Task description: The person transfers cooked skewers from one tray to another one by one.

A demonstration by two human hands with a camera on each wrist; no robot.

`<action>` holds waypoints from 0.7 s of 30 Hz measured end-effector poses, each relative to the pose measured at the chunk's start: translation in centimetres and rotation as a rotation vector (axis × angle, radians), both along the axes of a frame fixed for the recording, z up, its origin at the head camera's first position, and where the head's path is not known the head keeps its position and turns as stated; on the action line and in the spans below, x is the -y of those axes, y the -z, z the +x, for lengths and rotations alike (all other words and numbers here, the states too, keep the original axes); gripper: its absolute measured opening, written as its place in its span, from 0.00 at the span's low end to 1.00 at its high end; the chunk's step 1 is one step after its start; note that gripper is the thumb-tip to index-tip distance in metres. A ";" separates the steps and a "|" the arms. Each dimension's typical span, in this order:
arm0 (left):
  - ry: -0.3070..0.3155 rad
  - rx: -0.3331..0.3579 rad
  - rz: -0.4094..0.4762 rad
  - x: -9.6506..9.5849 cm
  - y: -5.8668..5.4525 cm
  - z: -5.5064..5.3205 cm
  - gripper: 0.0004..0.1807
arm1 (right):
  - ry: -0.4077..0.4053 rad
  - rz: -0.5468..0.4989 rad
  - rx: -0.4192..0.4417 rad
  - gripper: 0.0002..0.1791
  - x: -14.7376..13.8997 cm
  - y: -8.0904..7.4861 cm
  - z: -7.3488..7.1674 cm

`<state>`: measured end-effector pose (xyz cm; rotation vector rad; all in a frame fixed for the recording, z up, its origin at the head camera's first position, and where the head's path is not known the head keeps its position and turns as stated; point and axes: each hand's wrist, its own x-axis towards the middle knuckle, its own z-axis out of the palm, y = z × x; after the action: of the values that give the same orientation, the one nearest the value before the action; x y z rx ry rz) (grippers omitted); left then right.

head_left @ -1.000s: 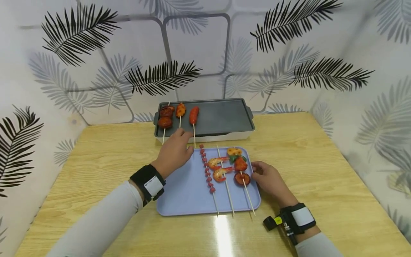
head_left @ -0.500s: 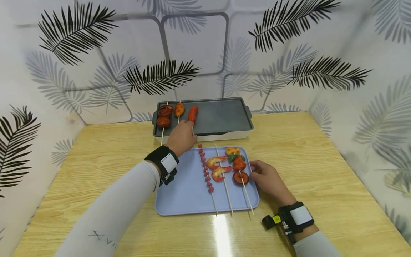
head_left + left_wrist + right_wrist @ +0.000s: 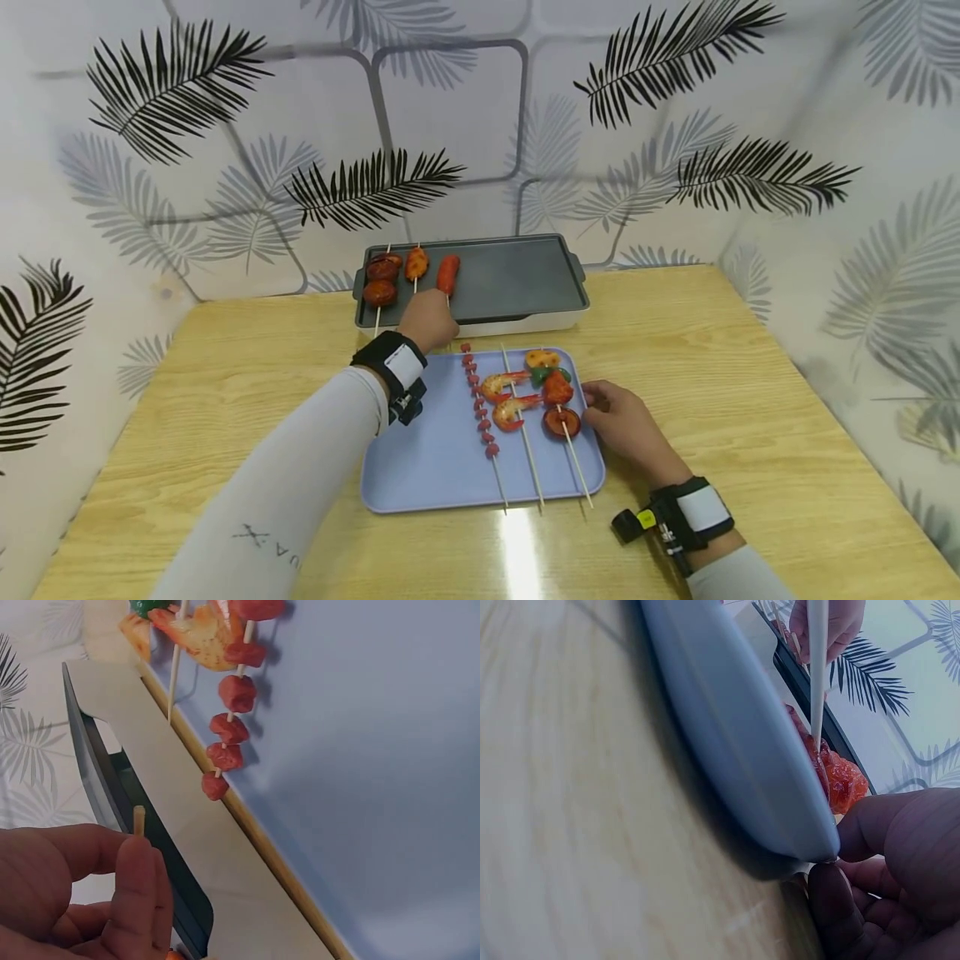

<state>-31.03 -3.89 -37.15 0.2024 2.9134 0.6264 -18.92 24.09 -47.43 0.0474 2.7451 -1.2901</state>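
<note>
The worktop carries everything. At its far side sits the grill, long from left to right; the tray lies just on the near side of it.

The left hand is over the grill's near edge, towards its left end, thumb and fingers pinching a stick. The right hand grips the tray's right rim, thumb above and fingers below, well apart from the grill.

On the tray's right half lie the mixed skewer, the prawns and the beads, all with sticks pointing near. On the grill's left half, the mushrooms are leftmost, then the nugget, then the sausage.

The relation to judge by is the sausage and the left hand: the sausage lies straight beyond it, on the far side and a touch right, its long axis running near to far with the far end leaning slightly right. The left hand is much the nearer of the two. The near tip of its stick pokes out past the left fingers; whether the sausage rests fully on the grill I cannot tell.
</note>
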 end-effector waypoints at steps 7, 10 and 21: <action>-0.044 0.098 0.066 -0.1 0.1 -0.7 0.12 | -0.006 0.005 -0.024 0.24 -0.2 0.0 0.0; -0.054 0.121 0.092 -0.1 0.1 -0.9 0.12 | -0.007 0.005 -0.029 0.24 -0.2 -0.1 0.1; -0.103 0.205 0.157 0.1 0.1 -0.9 0.03 | 0.001 -0.004 -0.017 0.24 -0.1 0.0 0.2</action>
<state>-31.98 -3.96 -37.25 0.0046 2.6927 0.8401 -18.75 24.17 -47.44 0.0376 2.7572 -1.3023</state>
